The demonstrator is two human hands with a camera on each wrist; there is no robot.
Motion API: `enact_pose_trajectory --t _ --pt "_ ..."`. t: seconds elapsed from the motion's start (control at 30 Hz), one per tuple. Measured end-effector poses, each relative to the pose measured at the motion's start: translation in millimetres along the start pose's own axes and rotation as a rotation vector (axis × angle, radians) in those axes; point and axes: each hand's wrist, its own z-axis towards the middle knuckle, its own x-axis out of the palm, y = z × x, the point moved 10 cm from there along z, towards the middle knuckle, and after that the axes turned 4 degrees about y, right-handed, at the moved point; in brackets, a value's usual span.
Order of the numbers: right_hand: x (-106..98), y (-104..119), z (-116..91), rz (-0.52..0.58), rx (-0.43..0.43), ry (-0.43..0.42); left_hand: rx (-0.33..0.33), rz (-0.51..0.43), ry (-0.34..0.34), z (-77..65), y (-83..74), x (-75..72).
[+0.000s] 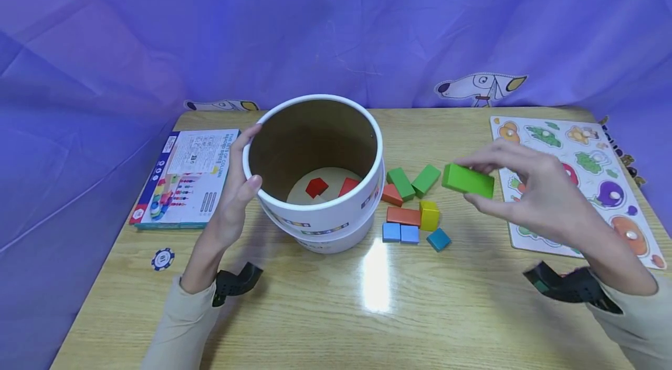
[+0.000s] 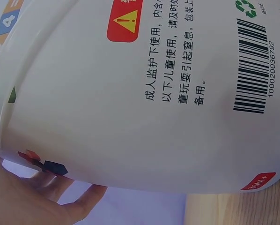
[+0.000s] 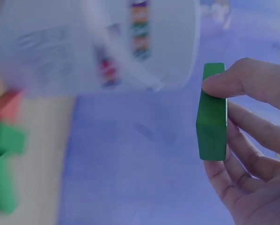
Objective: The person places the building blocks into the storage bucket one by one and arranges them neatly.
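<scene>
A white round bucket [image 1: 315, 215] stands on the table with its mouth up; a few red blocks [image 1: 317, 187] lie on its bottom. My left hand [image 1: 229, 201] holds the bucket's left side, thumb and fingers spread along the rim. In the left wrist view, the fingers of this hand [image 2: 41, 199] lie against the printed wall. My right hand [image 1: 546, 198] pinches a green rectangular block [image 1: 469, 181] between thumb and fingers, in the air right of the bucket. The right wrist view shows the thumb on one face of this block [image 3: 212, 112].
Right of the bucket lie several loose blocks: green [image 1: 401, 184], orange-red [image 1: 403, 216], yellow [image 1: 429, 216] and blue [image 1: 438, 239]. A vegetable puzzle board [image 1: 572, 183] is at the right. At the left are a flat toy box [image 1: 191, 183] and a round chip [image 1: 163, 259].
</scene>
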Motion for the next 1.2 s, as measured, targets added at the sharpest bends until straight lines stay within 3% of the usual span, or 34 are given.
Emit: enact_pose_trajectory --t 0.1,0.23,0.47,0.7,1.2 --pt "-2.2 25.7 40.8 0.076 -0.076 -0.002 0.005 -0.009 0.002 0.6 0.4 0.4" --pt "12.1 54.3 86.0 0.201 -0.165 0.057 0.004 -0.017 0.004 1.1 1.7 1.4" --pt "54.3 90.0 134.9 0.298 -0.242 0.226 0.0 -0.002 0.009 1.4 4.0 1.9" --pt "81.9 101.1 149.8 0.302 -0.25 0.347 0.0 -0.004 0.017 0.8 4.8 1.4" --pt "93.2 96.6 154.0 0.285 -0.216 0.393 0.015 -0.003 0.026 -1.0 3.7 -0.9"
